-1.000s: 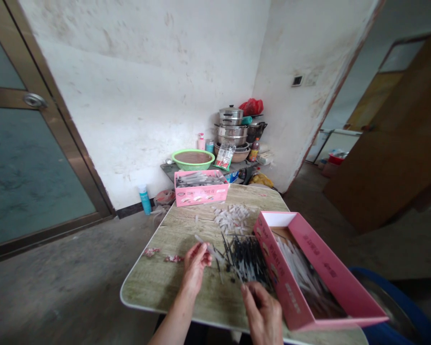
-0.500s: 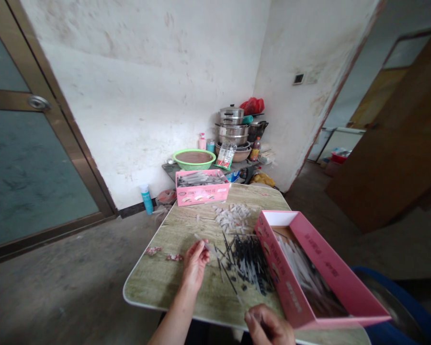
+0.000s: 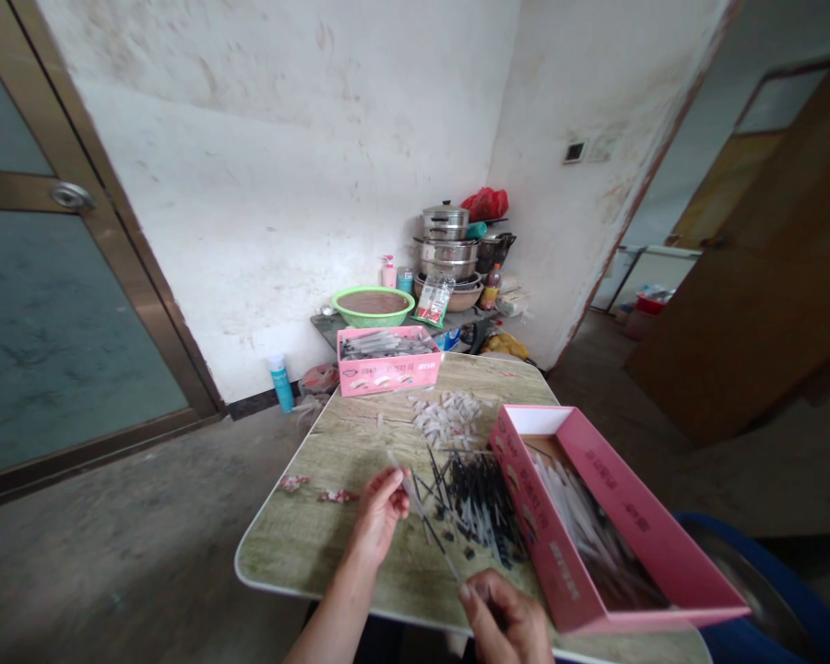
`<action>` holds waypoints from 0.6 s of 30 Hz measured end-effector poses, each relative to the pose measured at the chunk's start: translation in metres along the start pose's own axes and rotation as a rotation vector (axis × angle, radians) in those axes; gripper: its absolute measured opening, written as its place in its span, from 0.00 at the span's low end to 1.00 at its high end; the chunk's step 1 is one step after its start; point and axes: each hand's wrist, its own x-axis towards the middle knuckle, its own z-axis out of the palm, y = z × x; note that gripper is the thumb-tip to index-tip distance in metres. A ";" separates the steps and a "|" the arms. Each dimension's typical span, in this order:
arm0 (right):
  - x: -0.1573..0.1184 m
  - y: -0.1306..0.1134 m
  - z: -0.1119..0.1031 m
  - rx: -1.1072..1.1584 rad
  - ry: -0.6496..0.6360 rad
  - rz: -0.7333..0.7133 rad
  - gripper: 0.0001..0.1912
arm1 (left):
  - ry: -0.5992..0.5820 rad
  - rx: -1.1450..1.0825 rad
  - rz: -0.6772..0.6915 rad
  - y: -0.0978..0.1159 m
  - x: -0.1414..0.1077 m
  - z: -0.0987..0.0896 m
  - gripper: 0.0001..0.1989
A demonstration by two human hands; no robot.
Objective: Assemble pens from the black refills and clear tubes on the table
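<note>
My left hand (image 3: 382,516) pinches a thin translucent strip (image 3: 396,464) above the wood-patterned table (image 3: 304,535). Lower and to the right, my right hand (image 3: 502,613) is closed on the near end of a slender dark stick (image 3: 444,548), whose far end reaches toward my left fingers. Beside my hands lies a pile of black and clear sticks (image 3: 484,503). Behind that pile sits a heap of small whitish pieces (image 3: 448,420). A large pink box (image 3: 560,553) at the right holds long translucent pieces (image 3: 585,521).
A smaller pink box (image 3: 391,373) full of similar strips stands at the table's far edge. Beyond it are a green basin (image 3: 373,318), stacked steel pots (image 3: 448,254) and a bottle (image 3: 491,288). A blue spray can (image 3: 281,384) stands on the floor at the left.
My left hand has shifted slightly right. My right hand has moved a little up and left, and a dark stick now spans between the hands.
</note>
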 end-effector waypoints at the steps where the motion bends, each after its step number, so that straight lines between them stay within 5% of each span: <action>1: 0.003 -0.001 0.001 -0.025 -0.015 -0.007 0.22 | -0.035 0.026 -0.017 0.000 -0.002 0.002 0.10; 9: 0.027 -0.001 0.021 0.016 -0.051 0.015 0.22 | -0.245 0.145 -0.139 0.001 -0.020 0.014 0.11; 14: 0.028 0.008 0.017 0.108 -0.032 0.094 0.23 | -0.141 0.019 -0.133 0.001 -0.012 0.006 0.08; 18: 0.022 0.025 -0.004 -0.165 0.153 0.074 0.21 | 0.006 -0.115 -0.075 -0.001 -0.004 -0.001 0.08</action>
